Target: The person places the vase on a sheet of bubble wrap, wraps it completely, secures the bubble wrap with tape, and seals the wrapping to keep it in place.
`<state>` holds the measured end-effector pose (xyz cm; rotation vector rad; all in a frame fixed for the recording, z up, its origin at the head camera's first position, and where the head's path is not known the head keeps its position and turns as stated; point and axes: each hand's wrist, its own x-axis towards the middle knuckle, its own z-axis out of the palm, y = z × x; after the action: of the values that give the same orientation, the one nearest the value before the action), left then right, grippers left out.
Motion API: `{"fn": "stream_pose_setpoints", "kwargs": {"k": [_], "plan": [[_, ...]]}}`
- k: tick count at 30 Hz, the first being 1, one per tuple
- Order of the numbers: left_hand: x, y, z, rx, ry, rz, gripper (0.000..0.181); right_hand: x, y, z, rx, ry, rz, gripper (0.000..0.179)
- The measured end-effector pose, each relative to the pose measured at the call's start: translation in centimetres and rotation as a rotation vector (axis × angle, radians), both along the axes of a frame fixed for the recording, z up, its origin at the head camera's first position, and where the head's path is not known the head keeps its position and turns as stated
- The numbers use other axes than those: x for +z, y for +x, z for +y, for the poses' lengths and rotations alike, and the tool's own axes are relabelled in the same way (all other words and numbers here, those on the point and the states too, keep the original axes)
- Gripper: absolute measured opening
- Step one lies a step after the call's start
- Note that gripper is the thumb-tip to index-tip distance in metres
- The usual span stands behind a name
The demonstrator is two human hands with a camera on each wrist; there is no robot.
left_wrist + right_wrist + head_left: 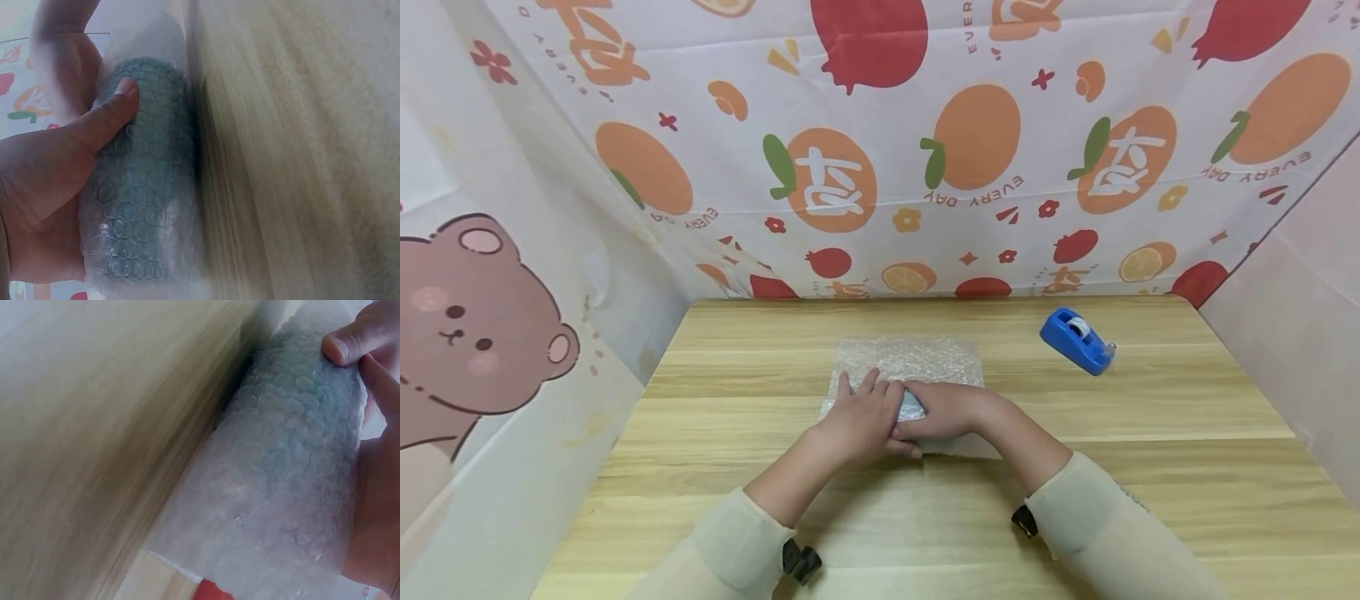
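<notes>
A clear bubble wrap sheet lies flat on the table, its near part rolled round a bluish-green object. In the left wrist view this bubble-wrapped bundle looks long and rounded, resting against the wooden surface. My left hand holds its left part, thumb on the near side and fingers over the top. My right hand grips it beside the left one, and the two hands touch. In the right wrist view the right thumb presses on the wrap. Most of the object inside is hidden by plastic and hands.
A blue tape dispenser stands on the wooden table at the back right. Behind the table hangs a fruit-print cloth, and a bear-print cloth hangs at the left.
</notes>
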<state>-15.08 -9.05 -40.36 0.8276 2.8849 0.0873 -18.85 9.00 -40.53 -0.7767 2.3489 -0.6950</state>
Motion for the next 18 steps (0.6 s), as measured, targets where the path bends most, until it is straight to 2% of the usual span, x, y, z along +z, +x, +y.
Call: {"fn": "stream_pose_setpoints", "kwargs": {"k": [7, 13, 18], "plan": [[-0.3, -0.5, -0.3, 0.029, 0.035, -0.073, 0.085, 0.4, -0.2, 0.8, -0.022, 0.032, -0.035, 0.077], [-0.1, -1.0, -0.4, 0.031, 0.045, -0.108, 0.082, 0.1, -0.6, 1.1, -0.03, 0.045, -0.019, 0.076], [0.3, -1.3, -0.4, 0.038, 0.064, -0.169, 0.076, -0.1, -0.9, 1.3, -0.006, 0.052, -0.003, 0.078]]}}
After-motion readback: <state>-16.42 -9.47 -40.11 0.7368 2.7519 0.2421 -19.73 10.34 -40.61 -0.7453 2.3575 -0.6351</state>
